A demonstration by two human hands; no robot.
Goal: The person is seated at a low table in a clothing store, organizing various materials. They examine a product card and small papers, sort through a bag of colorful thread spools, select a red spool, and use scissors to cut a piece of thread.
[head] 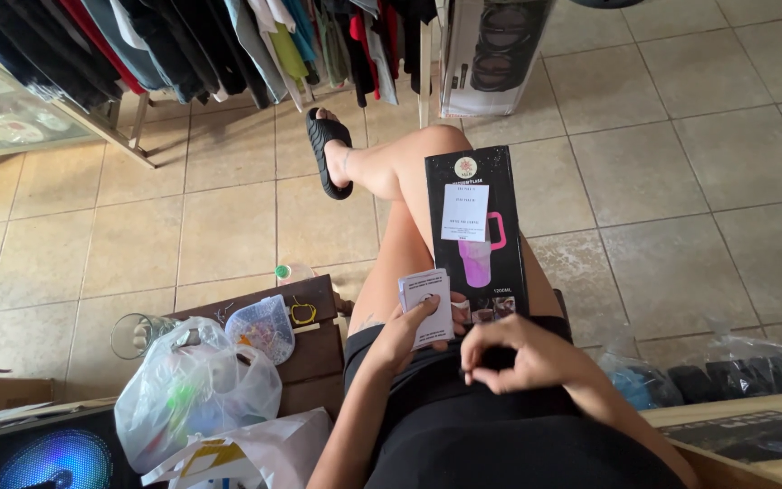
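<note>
I sit with my legs crossed, and a tall black box (475,231) showing a pink handled cup lies along my thigh. A white paper slip sits on the box's upper half. My left hand (406,332) holds a small stack of white label sheets (428,303) just left of the box's lower end. My right hand (522,356) hovers over my lap with fingers curled and pinched together; whether anything is between the fingertips I cannot tell.
A dark wooden bench (309,340) at my left carries clear plastic bags (194,389), a glass (136,331) and a small bottle. Hanging clothes (228,41) line the top. Another printed box (491,54) stands on the tiled floor. Bagged goods (726,367) lie at right.
</note>
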